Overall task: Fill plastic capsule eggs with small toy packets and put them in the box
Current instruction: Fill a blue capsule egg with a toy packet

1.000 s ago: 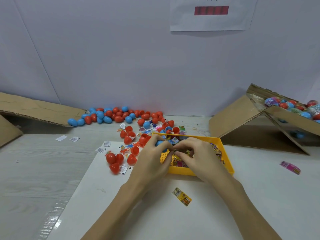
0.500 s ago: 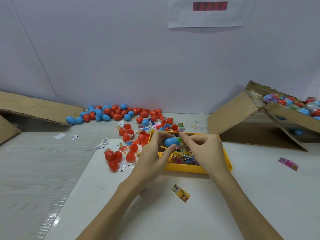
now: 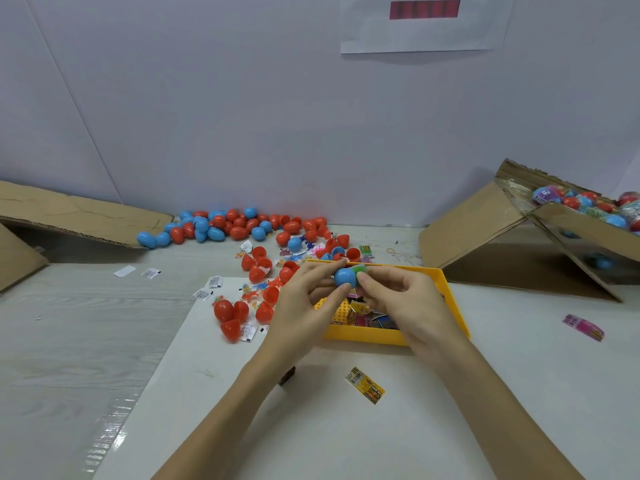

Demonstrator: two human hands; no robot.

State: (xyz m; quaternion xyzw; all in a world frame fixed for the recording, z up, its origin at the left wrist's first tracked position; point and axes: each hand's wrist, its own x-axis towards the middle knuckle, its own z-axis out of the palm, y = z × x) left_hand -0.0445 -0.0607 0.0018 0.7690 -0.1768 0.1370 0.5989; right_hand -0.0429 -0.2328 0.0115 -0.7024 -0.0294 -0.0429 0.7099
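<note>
- Blue capsule half (image 3: 345, 277) against a green packet (image 3: 360, 270)
- Yellow tray (image 3: 453, 306)
- Red and blue eggs (image 3: 221, 226)
- Brown cardboard box (image 3: 485, 233)
- Pink packet (image 3: 583, 326), yellow-and-black packet (image 3: 365, 390)

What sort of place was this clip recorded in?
Probably a small hand-packing bench rather than a home. Loose capsule eggs are heaped on the table by the wall, a yellow tray holds toy packets, and a cardboard box to the right collects eggs.
</note>
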